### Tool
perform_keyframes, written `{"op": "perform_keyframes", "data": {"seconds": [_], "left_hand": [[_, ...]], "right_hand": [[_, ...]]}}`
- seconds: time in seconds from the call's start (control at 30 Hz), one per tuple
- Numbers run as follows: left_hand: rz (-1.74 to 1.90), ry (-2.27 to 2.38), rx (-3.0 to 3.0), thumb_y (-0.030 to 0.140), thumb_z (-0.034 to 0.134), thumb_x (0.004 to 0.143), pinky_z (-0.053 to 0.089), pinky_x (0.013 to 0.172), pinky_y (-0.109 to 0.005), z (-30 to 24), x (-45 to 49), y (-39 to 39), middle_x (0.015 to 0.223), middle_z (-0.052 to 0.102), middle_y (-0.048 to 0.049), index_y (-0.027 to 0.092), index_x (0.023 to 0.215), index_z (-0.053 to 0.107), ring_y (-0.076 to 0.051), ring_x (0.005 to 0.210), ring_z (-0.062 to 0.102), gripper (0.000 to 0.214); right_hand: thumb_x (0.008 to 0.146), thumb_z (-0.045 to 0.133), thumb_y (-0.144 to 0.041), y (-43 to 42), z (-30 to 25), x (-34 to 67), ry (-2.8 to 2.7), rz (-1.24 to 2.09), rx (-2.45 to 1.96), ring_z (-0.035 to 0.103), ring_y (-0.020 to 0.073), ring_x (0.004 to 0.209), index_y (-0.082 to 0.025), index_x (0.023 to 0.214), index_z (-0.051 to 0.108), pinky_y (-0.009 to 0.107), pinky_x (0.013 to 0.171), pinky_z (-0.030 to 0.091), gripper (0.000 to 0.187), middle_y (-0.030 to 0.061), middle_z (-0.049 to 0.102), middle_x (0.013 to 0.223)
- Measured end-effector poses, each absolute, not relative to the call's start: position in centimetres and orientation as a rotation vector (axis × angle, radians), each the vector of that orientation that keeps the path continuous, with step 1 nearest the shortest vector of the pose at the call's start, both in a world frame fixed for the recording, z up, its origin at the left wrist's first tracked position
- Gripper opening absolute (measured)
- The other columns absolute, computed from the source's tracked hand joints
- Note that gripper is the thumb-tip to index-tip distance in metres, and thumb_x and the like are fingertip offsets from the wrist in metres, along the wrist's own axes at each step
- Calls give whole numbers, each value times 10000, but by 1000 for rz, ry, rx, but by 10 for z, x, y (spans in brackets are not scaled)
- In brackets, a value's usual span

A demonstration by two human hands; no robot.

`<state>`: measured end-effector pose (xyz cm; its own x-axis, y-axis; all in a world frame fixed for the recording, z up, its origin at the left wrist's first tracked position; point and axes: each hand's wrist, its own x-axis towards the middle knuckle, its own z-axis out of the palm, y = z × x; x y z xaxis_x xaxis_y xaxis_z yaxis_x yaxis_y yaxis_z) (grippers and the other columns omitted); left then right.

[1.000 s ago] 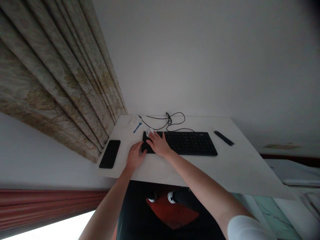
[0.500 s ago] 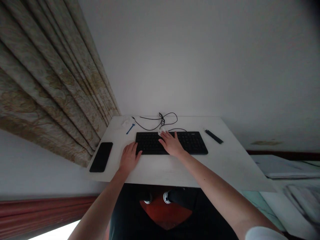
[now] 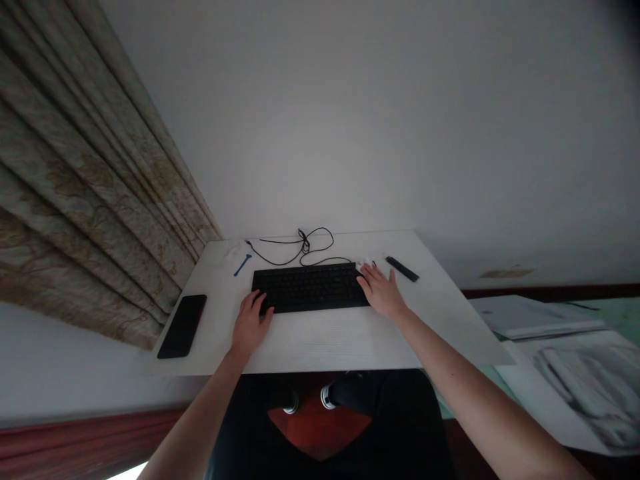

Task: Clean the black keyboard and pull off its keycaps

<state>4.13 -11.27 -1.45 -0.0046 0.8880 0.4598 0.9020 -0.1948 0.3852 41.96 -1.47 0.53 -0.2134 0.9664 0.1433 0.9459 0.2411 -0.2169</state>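
A black keyboard (image 3: 310, 288) lies across the middle of a white table (image 3: 350, 340), its black cable (image 3: 300, 243) coiled behind it. My right hand (image 3: 383, 291) lies over the keyboard's right end, fingers stretched forward and pressing a small white wipe (image 3: 367, 262) that peeks out at the fingertips. Resting flat at the keyboard's front left corner is my left hand (image 3: 250, 323), fingers apart and touching the edge keys, with nothing in it.
A black phone (image 3: 183, 325) lies at the table's left edge. A blue pen (image 3: 243, 265) and a small white object (image 3: 233, 252) sit at the back left, a slim black bar (image 3: 402, 269) at the back right. Curtain (image 3: 75, 200) hangs left; papers (image 3: 545, 320) lie right.
My right hand has slid with the white wipe from the keyboard's left end across to its right end. My left hand has stayed at the left corner. The view has shifted rightward.
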Motion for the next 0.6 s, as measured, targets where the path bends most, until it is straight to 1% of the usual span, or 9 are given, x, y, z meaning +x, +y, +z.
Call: {"op": "perform_keyframes", "data": {"seconds": [0.07,0.2,0.33,0.43,0.6], "left_hand": [[-1018,-1996,-2198,374,541,952,466,1119,-517,-13,41,-114,1400,558,-143,189,1320,584,-298,1325,519,414],[-1040,-2008,-2224,354,555,944,454,1133,-516,-11,41,-116,1401,556,-138,202,1353,555,-294,1334,513,437],[-1063,-2038,-2210,310,533,947,453,1134,-516,-11,41,-116,1403,556,-146,195,1391,518,-291,1341,507,458],[-1066,-2031,-2227,283,519,946,446,1139,-522,-12,39,-115,1398,560,-149,190,1398,508,-291,1340,509,462],[-1054,-2020,-2285,283,477,964,457,1129,-510,-14,34,-115,1392,563,-145,197,1385,521,-284,1348,502,432]], "right_hand": [[1049,168,-461,-23,5,412,-2281,141,-1757,326,307,1482,-169,1464,516,646,1193,99,615,133,463,1547],[1048,202,-484,-46,6,371,-2379,223,-1594,292,295,1500,-190,1488,491,632,1204,61,603,116,437,1567],[1049,234,-508,-64,12,308,-2451,354,-1429,272,303,1507,-196,1516,448,669,1191,33,601,111,406,1585],[1050,247,-521,-73,16,257,-2510,417,-1278,264,301,1510,-198,1512,448,683,1185,17,599,114,401,1588],[1042,272,-560,-86,21,210,-2618,451,-1038,290,298,1498,-203,1489,474,689,1187,29,606,114,463,1550]]}}
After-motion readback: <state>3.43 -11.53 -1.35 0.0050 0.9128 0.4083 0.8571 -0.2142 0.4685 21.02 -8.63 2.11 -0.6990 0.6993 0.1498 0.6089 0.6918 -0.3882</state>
